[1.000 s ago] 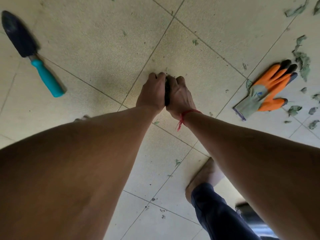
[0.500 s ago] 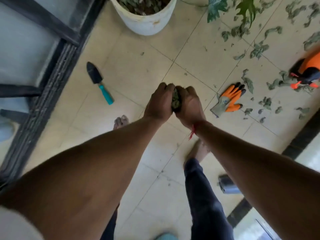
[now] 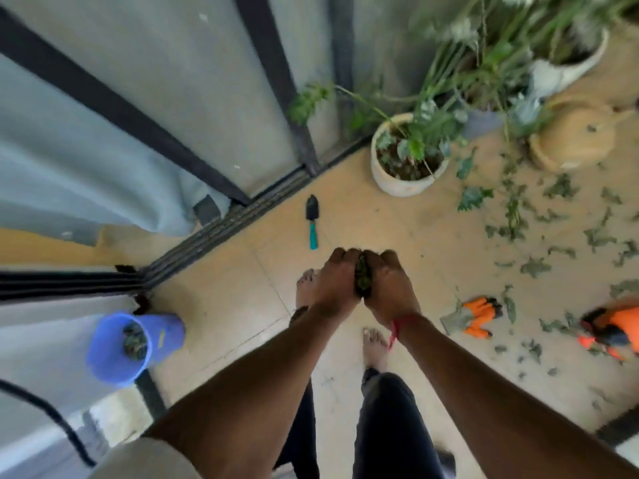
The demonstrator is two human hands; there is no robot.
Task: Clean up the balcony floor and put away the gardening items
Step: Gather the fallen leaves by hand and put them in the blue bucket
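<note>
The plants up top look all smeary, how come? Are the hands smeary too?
Head view: the plants at the top right are streaked by motion blur, most of all near the edge; head view again: the left hand and right hand, holding a clump of leaves, look sharper, like the trowel.

Tiled floor: tan, matte, thin grout lines running diagonally in view. Left and top sides are closed by blue-grey panels set in dark metal frame bars, with one dark upright post. A dark, multi-groove sliding track runs along the panel base. Black strip at lower-right floor edge. Black cable curves across lower left. Light is soft, even daylight. Edges are motion-blurred.
</note>
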